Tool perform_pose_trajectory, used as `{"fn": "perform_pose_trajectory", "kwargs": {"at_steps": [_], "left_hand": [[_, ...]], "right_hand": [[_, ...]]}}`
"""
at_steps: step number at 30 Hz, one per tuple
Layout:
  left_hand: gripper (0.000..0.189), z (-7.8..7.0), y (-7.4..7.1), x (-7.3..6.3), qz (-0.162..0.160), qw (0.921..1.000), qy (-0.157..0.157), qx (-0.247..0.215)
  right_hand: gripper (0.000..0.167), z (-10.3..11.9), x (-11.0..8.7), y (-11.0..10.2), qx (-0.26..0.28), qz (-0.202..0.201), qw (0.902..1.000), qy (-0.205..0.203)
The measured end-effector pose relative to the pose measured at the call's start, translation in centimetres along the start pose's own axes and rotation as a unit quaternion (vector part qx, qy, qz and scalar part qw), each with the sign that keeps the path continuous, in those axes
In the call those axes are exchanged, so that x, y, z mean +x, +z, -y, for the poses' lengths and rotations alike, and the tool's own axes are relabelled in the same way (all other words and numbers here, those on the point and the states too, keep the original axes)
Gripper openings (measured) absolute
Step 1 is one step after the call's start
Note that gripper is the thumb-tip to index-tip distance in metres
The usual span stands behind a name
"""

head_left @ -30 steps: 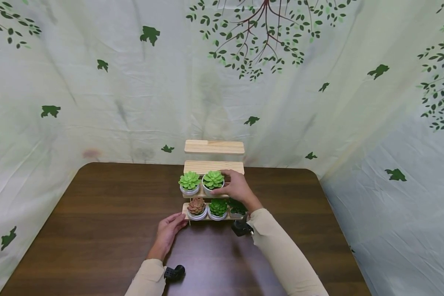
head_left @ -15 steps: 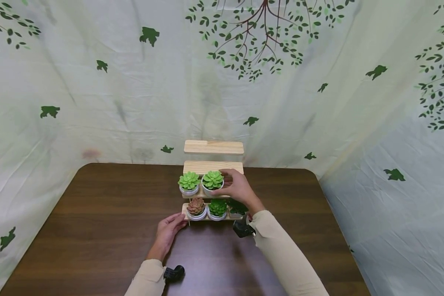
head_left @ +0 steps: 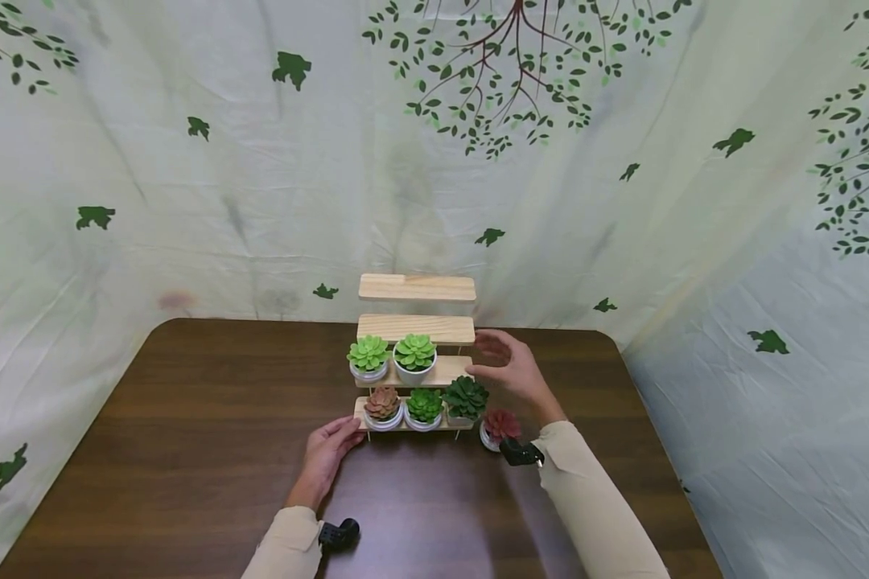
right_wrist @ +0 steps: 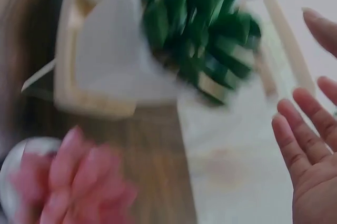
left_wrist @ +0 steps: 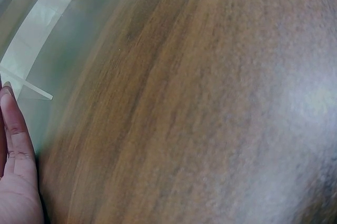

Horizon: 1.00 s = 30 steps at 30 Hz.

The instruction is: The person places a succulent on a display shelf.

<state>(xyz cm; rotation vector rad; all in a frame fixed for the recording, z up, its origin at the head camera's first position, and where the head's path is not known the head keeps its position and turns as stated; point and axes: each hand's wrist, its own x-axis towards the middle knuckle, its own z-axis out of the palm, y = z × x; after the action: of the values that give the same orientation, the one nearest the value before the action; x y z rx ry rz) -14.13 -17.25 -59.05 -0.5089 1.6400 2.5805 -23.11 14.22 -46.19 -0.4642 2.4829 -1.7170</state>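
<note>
A tiered wooden plant stand (head_left: 455, 368) stands at the table's back edge. My left hand (head_left: 327, 450) pinches the left end of its lowest shelf; in the left wrist view that hand (left_wrist: 18, 166) shows only at the edge. Right of the stand, my right hand (head_left: 516, 368) is in the air, fingers spread and holding nothing. Two light green potted succulents (head_left: 368, 354) sit on the second shelf from the bottom. The lowest shelf bears a brownish succulent (head_left: 383, 404), a green one (head_left: 425, 406) and a dark green one (head_left: 467, 399).
A pink potted succulent (head_left: 500, 424) stands on the table (head_left: 210, 434), right of the stand and partly behind the right wrist camera. The two upper shelves (head_left: 416, 328) bear no pots. A leaf-printed cloth (head_left: 420, 193) hangs behind the table.
My right hand has let go of the right-hand light green succulent and moved right, uncovering the dark green and pink succulents. My left hand has stayed at the shelf's end.
</note>
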Motion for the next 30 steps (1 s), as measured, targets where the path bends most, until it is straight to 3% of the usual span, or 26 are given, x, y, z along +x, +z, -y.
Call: {"fn": "perform_pose_trajectory", "kwargs": {"at_steps": [8, 12, 19, 25, 30], "left_hand": [[0.015, 0.0, 0.3, 0.0, 0.005, 1.0000, 0.000, 0.002], [0.013, -0.1, 0.2, 0.0, 0.000, 1.0000, -0.005, 0.008], [0.015, -0.1, 0.0, -0.1, 0.005, 1.0000, 0.000, 0.004], [0.019, 0.0, 0.1, -0.1, 0.007, 0.9999, 0.007, 0.003], [0.017, -0.1, 0.2, 0.0, 0.001, 1.0000, -0.004, 0.001]], "right_hand": [[0.063, -1.3, -3.0, -2.8, 0.005, 0.040, 0.9991, 0.014], [0.064, -4.0, -3.8, -3.3, -0.003, 0.074, 0.9972, 0.006], [0.077, -8.9, -4.9, -3.5, -0.018, 0.145, 0.9893, 0.007], [0.086, -10.1, -5.7, -3.2, -0.038, 0.194, 0.9800, 0.020], [0.084, -10.5, -6.0, -2.7, -0.052, 0.202, 0.9768, 0.047]]}}
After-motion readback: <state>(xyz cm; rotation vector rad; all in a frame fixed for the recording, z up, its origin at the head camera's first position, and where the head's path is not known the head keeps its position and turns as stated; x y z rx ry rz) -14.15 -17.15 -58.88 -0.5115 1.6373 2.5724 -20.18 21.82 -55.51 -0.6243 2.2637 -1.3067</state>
